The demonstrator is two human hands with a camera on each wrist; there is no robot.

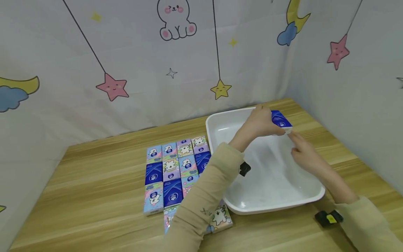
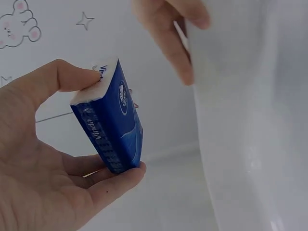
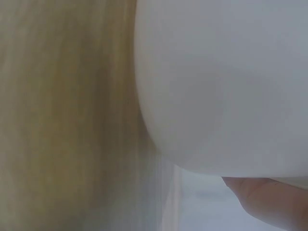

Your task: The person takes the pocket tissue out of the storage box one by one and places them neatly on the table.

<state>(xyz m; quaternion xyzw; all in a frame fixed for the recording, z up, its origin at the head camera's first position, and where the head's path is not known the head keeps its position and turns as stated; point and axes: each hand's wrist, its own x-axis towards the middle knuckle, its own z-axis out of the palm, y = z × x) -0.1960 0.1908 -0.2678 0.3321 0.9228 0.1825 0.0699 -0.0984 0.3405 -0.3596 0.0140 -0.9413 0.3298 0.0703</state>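
Note:
My left hand (image 1: 259,122) holds a blue tissue pack (image 1: 281,119) above the far right part of a white plastic basin (image 1: 267,182). In the left wrist view, the thumb presses one edge of the pack and the fingers support the opposite edge; "Vinda" is printed on its side. My right hand (image 1: 308,157) grips the basin's right rim, thumb on one side and fingers on the other. The right wrist view shows the basin's outer wall (image 3: 216,96) and one finger (image 3: 269,197) against its edge.
Left of the basin, tissue packs (image 1: 172,192) in blue and cartoon prints lie in rows on the wooden table (image 1: 94,185), partly hidden by my left sleeve. A printed white curtain (image 1: 141,45) hangs behind and to the right.

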